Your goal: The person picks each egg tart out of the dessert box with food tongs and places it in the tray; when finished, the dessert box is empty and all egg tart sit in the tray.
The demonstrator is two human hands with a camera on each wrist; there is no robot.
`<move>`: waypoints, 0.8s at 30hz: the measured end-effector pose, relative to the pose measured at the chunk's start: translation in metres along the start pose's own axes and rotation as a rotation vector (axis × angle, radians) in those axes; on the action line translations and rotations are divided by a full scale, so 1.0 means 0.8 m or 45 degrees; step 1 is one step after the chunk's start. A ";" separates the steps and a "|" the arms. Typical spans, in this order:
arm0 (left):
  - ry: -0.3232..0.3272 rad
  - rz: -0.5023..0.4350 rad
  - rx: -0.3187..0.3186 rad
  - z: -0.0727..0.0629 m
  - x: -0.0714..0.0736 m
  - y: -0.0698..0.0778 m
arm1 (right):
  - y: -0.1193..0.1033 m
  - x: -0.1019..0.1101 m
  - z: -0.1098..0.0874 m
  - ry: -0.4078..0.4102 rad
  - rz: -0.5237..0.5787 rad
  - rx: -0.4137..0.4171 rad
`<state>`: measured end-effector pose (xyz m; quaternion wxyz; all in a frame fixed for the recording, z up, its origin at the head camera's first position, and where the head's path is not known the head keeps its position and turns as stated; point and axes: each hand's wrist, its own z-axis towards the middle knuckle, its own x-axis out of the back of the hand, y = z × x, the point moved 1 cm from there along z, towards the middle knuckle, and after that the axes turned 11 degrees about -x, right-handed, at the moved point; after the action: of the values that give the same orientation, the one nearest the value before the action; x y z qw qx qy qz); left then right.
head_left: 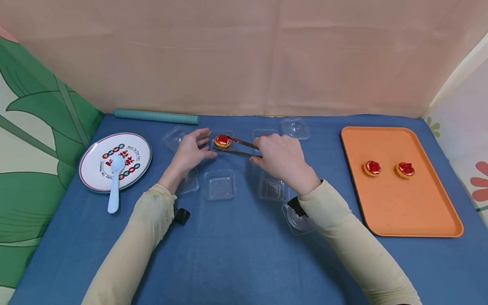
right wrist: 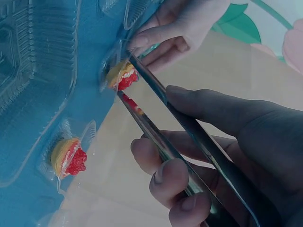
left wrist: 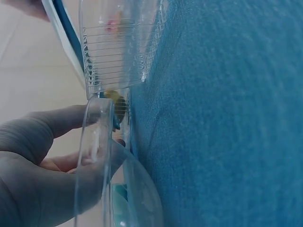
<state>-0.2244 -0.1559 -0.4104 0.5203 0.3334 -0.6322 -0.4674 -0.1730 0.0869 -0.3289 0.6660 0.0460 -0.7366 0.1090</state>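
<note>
My right hand (head_left: 285, 161) grips metal tongs (head_left: 243, 143), thumb on one arm and fingers curled round the other. The tong tips straddle a small tart with red topping (head_left: 222, 141), which sits in a clear plastic box (head_left: 231, 133); in the right wrist view the tips look spread at the tart (right wrist: 122, 75). Beside that box is my left hand (head_left: 190, 151), thumb and fingers apart, fingertips at the box's edge. Another tart (right wrist: 68, 156) sits in a second clear box, mostly hidden behind my right hand in the head view.
Several clear boxes, such as one in front (head_left: 220, 185), lie about the blue cloth. At left, a white plate (head_left: 89, 165) bears a pale blue spoon (head_left: 116, 182). An orange tray (head_left: 409, 207) with two tarts lies right. A teal roll (head_left: 156, 116) lies along the back.
</note>
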 end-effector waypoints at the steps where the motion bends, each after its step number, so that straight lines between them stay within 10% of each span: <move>1: 0.001 0.002 0.001 0.000 0.000 0.000 | 0.000 0.000 0.001 -0.004 0.000 -0.002; 24: 0.013 0.024 0.012 0.001 -0.003 0.000 | -0.005 -0.001 0.005 -0.074 -0.017 -0.017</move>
<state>-0.2249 -0.1536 -0.4114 0.5264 0.3322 -0.6349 -0.4577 -0.1763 0.0820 -0.3295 0.6453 0.0496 -0.7560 0.0983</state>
